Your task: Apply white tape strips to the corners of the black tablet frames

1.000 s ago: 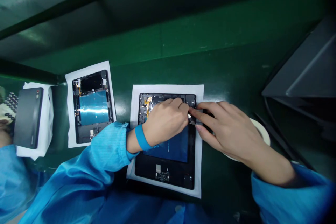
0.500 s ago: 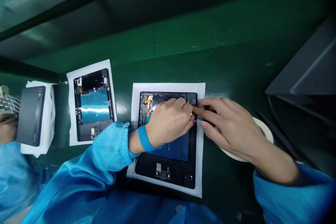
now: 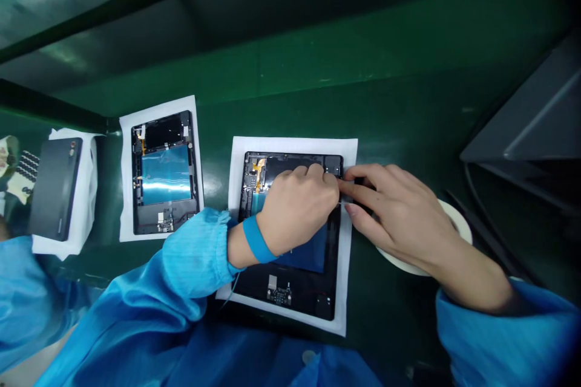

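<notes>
The opened tablet [image 3: 304,281] lies flat in front of the person, inner side up, on a white sheet [image 3: 295,144] that probably guards its face from the green bench [image 3: 272,112]. The left hand [image 3: 299,208] arches over it, fingers curled down at the two o'clock edge, perhaps to steady that rim; what they grasp, if anything, is hidden. From three o'clock the right hand [image 3: 403,217] meets them, its index finger touching and thumb apart; I cannot tell whether it pinches anything. A blue wristband [image 3: 258,240], probably anti-static, rings the left wrist. Beyond the right hand, at three o'clock, sits a cream ring [image 3: 460,224]. Between nine and ten o'clock a second opened tablet [image 3: 166,175] rests on its own sheet; farther toward nine, a dark tablet back [image 3: 55,187] lies on white padding [image 3: 88,187].
</notes>
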Tool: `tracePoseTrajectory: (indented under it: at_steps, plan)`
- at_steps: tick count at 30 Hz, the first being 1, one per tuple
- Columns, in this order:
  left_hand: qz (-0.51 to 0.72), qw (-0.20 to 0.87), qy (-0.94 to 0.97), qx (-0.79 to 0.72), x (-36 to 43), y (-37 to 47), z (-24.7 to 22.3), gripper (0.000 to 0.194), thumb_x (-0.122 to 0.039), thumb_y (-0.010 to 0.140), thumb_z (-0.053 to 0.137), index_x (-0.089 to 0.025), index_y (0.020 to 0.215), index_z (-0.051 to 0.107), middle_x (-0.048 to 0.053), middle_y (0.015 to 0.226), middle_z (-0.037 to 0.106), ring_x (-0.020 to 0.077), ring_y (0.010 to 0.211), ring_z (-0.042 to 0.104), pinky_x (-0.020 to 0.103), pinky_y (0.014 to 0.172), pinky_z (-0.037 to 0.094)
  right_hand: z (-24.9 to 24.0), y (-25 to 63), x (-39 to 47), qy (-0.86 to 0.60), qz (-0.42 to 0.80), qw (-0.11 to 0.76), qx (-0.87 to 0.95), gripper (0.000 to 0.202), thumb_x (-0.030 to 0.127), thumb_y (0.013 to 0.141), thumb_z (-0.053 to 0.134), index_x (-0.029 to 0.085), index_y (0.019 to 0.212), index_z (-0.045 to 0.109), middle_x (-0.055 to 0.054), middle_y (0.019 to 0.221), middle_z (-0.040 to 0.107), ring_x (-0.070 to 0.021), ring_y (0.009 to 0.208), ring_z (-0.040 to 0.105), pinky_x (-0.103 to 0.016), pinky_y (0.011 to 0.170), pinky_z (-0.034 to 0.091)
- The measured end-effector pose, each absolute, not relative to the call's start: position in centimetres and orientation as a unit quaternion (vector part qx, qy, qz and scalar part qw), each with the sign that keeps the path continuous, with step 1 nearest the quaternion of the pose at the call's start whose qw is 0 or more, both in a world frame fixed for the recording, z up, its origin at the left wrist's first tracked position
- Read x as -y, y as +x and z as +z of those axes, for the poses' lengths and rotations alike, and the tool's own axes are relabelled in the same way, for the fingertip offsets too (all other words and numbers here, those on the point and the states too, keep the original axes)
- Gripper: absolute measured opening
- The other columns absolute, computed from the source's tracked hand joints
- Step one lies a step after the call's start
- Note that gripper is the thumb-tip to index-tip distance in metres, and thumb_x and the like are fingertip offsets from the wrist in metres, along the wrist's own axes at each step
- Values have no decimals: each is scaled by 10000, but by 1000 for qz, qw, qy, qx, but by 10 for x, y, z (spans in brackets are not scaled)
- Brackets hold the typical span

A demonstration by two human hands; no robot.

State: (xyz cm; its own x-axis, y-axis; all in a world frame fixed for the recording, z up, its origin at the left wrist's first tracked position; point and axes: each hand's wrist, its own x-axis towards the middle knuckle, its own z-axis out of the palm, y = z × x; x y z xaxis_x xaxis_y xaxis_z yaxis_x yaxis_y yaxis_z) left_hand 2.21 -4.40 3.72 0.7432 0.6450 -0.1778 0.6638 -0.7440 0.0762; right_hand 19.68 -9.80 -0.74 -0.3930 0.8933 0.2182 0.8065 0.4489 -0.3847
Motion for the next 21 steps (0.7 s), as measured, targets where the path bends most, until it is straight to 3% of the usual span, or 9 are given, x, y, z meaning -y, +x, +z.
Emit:
tracePoseTrajectory:
  at_steps: [12,21]
  plan:
    - [15,89,945,-314,37,5,27,189,-271,955,519,-140,881,632,59,842,619,222,774,610,347,673,513,-9,195,99,-520,95,201,824,384,321,979,408,143,1186,678,-101,1118,644,-224,889,545,-368,772,398]
    - [-11,72,937,-342,46,11,31,213,-249,967,505,-141,855,650,58,824,622,217,760,620,338,632,492,-11,193,100,-525,81,196,824,386,302,977,382,152,1193,665,-102,1110,642,-233,878,543,-385,739,405]
